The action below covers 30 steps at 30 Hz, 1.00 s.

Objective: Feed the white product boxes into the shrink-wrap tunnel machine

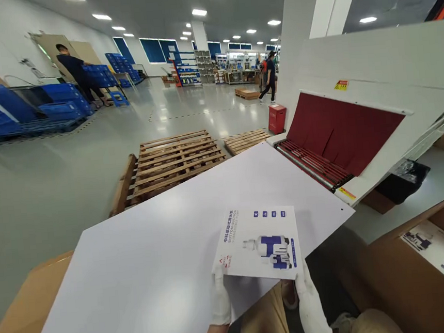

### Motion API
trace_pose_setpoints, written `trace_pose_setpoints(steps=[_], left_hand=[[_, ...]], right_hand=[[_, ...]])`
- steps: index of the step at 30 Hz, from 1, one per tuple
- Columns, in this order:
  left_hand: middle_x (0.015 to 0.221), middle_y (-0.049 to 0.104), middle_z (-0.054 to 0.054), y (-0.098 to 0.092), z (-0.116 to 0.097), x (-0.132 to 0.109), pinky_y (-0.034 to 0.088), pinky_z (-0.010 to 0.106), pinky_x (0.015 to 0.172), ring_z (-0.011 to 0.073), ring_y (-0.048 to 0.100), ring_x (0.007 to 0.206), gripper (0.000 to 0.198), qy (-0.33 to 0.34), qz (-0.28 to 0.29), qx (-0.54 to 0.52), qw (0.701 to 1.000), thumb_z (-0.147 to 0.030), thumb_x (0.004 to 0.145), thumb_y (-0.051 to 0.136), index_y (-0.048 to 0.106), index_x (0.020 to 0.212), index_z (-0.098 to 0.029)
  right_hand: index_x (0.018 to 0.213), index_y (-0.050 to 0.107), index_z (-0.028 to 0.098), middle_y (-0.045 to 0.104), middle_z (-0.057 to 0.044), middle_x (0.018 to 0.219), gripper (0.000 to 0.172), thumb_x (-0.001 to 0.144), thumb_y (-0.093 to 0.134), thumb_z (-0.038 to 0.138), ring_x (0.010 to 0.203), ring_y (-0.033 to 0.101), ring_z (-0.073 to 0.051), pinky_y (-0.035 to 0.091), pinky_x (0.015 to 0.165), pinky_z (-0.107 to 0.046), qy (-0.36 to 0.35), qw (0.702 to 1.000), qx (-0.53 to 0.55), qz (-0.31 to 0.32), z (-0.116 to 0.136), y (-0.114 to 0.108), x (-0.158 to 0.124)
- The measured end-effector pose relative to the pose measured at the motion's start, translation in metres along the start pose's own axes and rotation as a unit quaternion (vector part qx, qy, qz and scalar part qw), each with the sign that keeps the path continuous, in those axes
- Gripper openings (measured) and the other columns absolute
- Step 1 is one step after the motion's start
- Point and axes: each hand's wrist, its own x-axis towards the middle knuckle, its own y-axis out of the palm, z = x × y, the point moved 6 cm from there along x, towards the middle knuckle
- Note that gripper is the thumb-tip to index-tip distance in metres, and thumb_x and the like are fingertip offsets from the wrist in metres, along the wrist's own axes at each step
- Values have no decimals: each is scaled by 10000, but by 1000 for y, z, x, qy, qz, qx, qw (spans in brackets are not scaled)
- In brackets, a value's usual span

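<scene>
A white printed product box (258, 243) with a blue and grey pump picture on its face is held over the near edge of a white tabletop (148, 256). My left hand (220, 299), in a white glove, grips its lower left corner. At the lower right corner my right hand (309, 301), gloved in white too, closes on the same box. The fingers beneath the box are hidden. To the right, an open brown carton (402, 275) holds another printed box (437, 246) with similar artwork.
A machine opening with a dark red curtain (343, 130) and rollers (315, 163) adjoins the table's far right end. Wooden pallets (178, 160) lie beyond the table. A red bin (277, 118) stands near the machine. Two people (270, 76) are farther off, one beside blue crates (99, 76).
</scene>
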Motion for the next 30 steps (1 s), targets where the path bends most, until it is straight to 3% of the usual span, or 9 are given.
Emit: trace_pose_setpoints(steps=[7, 9, 12, 15, 19, 23, 25, 27, 30], left_hand=[[1678, 451, 30, 12, -78, -80, 348, 462, 1303, 278, 373, 1573, 573, 147, -5, 155, 977, -538, 1058, 505, 454, 1599, -354], [1686, 430, 30, 12, -95, -93, 345, 455, 1301, 276, 364, 1572, 569, 185, -10, 186, 965, -514, 1061, 509, 448, 1604, -356], [1609, 520, 69, 4, -113, -94, 393, 476, 1266, 295, 448, 1510, 545, 168, -37, 210, 962, -529, 1054, 504, 525, 1550, -305], [1524, 611, 95, -9, -134, -74, 413, 496, 1248, 314, 511, 1460, 528, 123, -70, 216, 966, -531, 1048, 493, 618, 1470, -240], [1517, 641, 62, -10, -155, -23, 376, 454, 1268, 311, 531, 1454, 506, 110, -37, 203, 972, -482, 1032, 518, 666, 1448, -236], [1346, 747, 114, -7, -151, 42, 466, 466, 1176, 338, 670, 1265, 497, 77, 1, 157, 985, -460, 979, 574, 736, 1352, -175], [1303, 766, 125, -6, -149, 68, 464, 473, 1169, 339, 682, 1232, 459, 77, 5, 154, 985, -436, 951, 602, 763, 1296, -179], [1254, 784, 122, -4, -150, 85, 450, 484, 1173, 342, 680, 1220, 416, 85, 2, 156, 984, -432, 928, 632, 786, 1242, -208], [1188, 794, 133, 8, -159, 91, 419, 497, 1176, 360, 668, 1205, 424, 116, -5, 164, 980, -426, 885, 685, 777, 1245, -222]], right_hand=[[1441, 641, 219, 777, -105, 1138, 692, 1005, 437, 716, 995, 720, -322, 632, 814, -472, 65, 989, 131, 31, 8, -19, -16], [1412, 662, 237, 777, -98, 1152, 671, 1013, 409, 712, 981, 722, -314, 632, 794, -457, 66, 991, 116, 23, 9, -29, -22], [1356, 698, 235, 754, -99, 1267, 633, 1013, 425, 692, 1164, 688, -315, 607, 942, -441, 42, 998, 38, -6, 25, -44, -30], [1285, 715, 222, 725, -110, 1329, 570, 998, 481, 655, 1288, 628, -312, 526, 1075, -434, -9, 995, -92, 24, 61, -48, -22], [1025, 725, 273, 769, -106, 1034, 481, 951, 493, 688, 1014, 697, -330, 521, 917, -445, -94, 958, -263, 61, 112, -31, 23], [947, 721, 244, 732, -157, 889, 586, 934, 428, 751, 943, 690, -383, 502, 831, -485, -86, 907, -400, 101, 139, 9, 88], [1126, 733, 191, 731, -215, 1110, 645, 896, 486, 740, 1113, 664, -432, 492, 957, -545, -102, 911, -390, 92, 149, 28, 118], [1398, 636, 142, 644, -237, 1393, 781, 846, 581, 692, 1319, 582, -433, 425, 1127, -558, -128, 941, -298, 95, 155, 42, 142], [1609, 438, 203, 593, -162, 1522, 906, 864, 627, 683, 1390, 560, -361, 413, 1183, -514, -102, 971, -112, 184, 142, 58, 162]])
